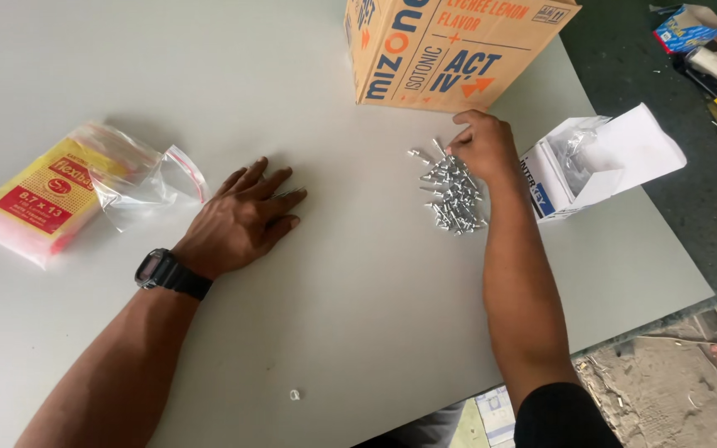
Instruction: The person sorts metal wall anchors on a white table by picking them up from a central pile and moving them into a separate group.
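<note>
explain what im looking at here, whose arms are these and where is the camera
The single picture comes from a camera worn on a person's head, looking down at their own two bare arms over a pale grey table. The left hand, with a black wristwatch, lies flat and holds nothing. The right hand pinches at a pile of small silvery metal screws; whether its grip has closed on one is unclear. Around them: a brown cardboard carton, an opened small white cardboard box, and a yellow-and-red pack of clear plastic zip bags with one loose clear bag beside it.

A cardboard box (450,50) stands on the grey table (358,315), an open white carton (599,162) beside it.
</note>
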